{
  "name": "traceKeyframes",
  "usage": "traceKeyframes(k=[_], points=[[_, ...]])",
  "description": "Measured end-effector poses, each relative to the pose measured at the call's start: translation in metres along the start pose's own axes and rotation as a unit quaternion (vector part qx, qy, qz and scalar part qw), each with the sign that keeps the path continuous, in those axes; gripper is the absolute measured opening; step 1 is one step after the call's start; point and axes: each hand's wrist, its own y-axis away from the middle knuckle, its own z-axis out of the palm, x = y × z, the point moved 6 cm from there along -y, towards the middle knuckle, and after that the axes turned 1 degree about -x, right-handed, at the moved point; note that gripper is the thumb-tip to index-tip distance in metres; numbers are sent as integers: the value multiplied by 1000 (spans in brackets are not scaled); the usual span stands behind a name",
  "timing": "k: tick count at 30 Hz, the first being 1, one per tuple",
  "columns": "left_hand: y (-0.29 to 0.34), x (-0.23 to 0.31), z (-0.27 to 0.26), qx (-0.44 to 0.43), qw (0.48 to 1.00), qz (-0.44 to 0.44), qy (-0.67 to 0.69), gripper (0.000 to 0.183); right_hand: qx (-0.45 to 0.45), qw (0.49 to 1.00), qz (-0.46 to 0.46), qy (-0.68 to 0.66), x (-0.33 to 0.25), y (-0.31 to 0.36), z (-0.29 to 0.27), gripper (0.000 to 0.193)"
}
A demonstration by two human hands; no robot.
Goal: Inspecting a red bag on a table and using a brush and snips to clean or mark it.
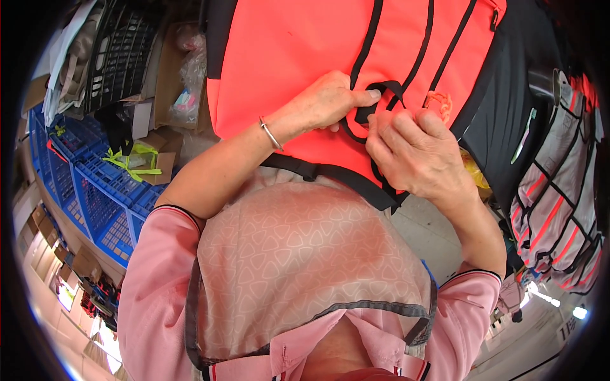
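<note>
A large coral-red bag (286, 44) with black trim lies before me, its lower edge against my grey apron (305, 247). Black strips run up its face. My left hand (324, 105) rests on the bag, thumb and fingers pinched on a black strap (386, 87) that curls into a loop. Close beside it on the right, my right hand (416, 149) is closed with the fingers curled under. The looped strap runs into its fingers; the exact grip is hidden. An orange cord (440, 100) shows just behind its knuckles.
Black fabric (508, 89) lies right of the bag, with a toothbrush-like tool (525, 134) on it. Grey bags with coral stripes (553, 203) hang farther right. At left are blue plastic crates (105, 209), a black basket (117, 54), a cardboard box (166, 76) and yellow-green ribbon (136, 162).
</note>
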Motion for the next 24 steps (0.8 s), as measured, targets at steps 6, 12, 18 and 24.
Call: traceKeyframes(k=[6,12,18,24], points=[[-1,-4,-4,-16,999,-21,-45,41,-13,996,64,-67,14,4,6,13],[6,-10,3,-41,997,55,21,62,26,788,383,-481,63,65,12,31],[26,-9,15,-106,990,-22,85,51,229,545,573,-568,80,107,38,28],[38,-14,23,-71,987,72,126,35,222,572,579,-537,60,79,50,20]])
